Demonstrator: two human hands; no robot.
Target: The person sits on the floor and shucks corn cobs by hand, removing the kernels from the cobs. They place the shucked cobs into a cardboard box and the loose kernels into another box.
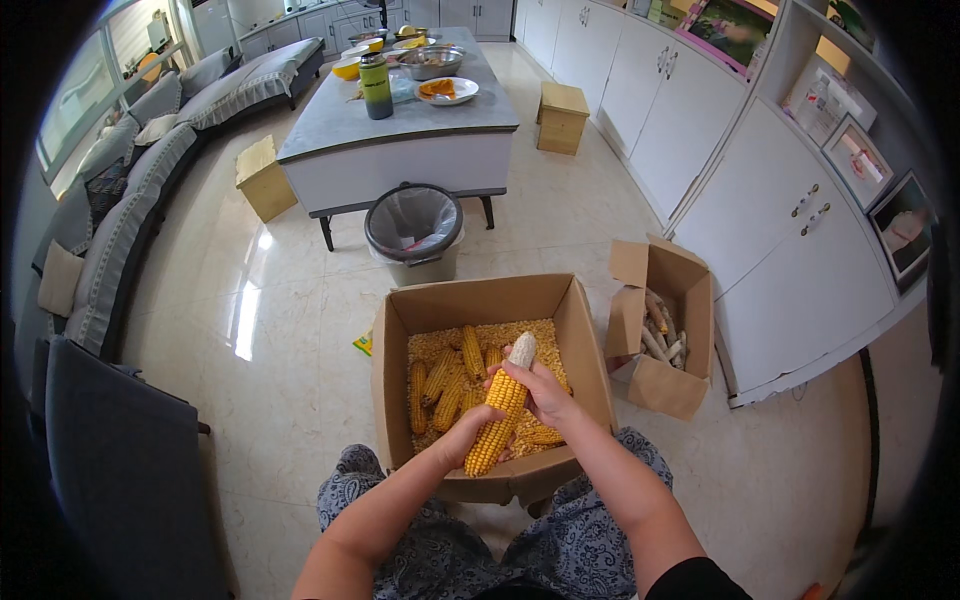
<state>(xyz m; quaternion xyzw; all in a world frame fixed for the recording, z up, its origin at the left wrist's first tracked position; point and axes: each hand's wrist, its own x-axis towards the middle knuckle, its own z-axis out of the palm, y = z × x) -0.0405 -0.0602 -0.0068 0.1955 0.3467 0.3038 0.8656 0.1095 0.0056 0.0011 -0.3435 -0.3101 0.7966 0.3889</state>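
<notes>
Between my two hands is a large ear of dried corn (497, 430), slanted over the big cardboard box (591, 370). Its far tip is a bare whitish cob, while the rest carries yellow kernels. My left hand (466, 437) wraps the near part with the thumb on top. Near the bared tip, my right hand (545, 392) grips the ear, thumb lying across the edge of the kernels. Most of the fingers are hidden beneath the ear. Inside the box, several whole ears (448, 398) lie on a bed of loose kernels (540, 336).
A smaller open carton (697, 290) with stripped cobs (662, 335) stands to the right. Beyond the big box is a lined trash bin (414, 225), then a table (400, 150) with bowls and a green bottle (376, 85). A sofa (110, 240) runs along the left, white cabinets (780, 255) along the right.
</notes>
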